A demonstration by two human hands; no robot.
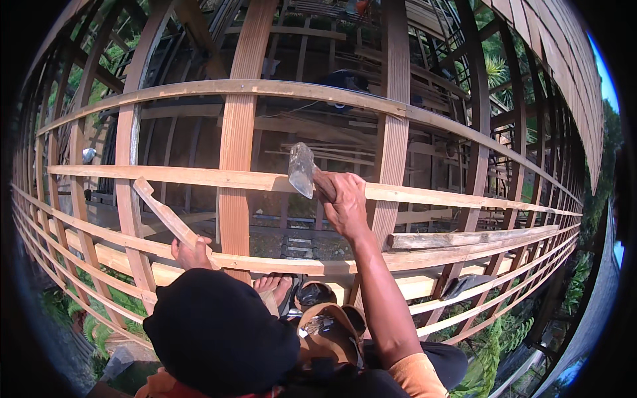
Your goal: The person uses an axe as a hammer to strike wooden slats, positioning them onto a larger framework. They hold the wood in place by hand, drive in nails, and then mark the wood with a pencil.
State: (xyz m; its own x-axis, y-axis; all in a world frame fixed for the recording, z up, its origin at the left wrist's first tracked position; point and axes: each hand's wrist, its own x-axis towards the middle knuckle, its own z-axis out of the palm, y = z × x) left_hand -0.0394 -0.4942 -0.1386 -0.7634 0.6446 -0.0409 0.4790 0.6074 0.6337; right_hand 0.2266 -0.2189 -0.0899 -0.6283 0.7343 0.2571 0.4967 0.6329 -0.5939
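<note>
My right hand [346,202] is closed around the dark wooden handle of a hatchet [302,170]. Its broad grey metal head is held over a horizontal wooden batten [265,180], and I cannot tell whether they touch. At the left, my left hand [192,253] grips the lower end of a short wooden stick [162,213] with a notch near its top. This stick slants up and left across the gap between two battens, beside a lower batten [292,265]. A large rounded black shape [222,331] hides my left forearm.
Upright timbers [237,139] stand behind the rows of battens, with open gaps between. A loose wooden board [471,237] lies along a batten at the right. Below are a sandalled foot [275,286] and a brown tool pouch [328,335] containing nails. Overlapping shingles [557,60] cover the upper right.
</note>
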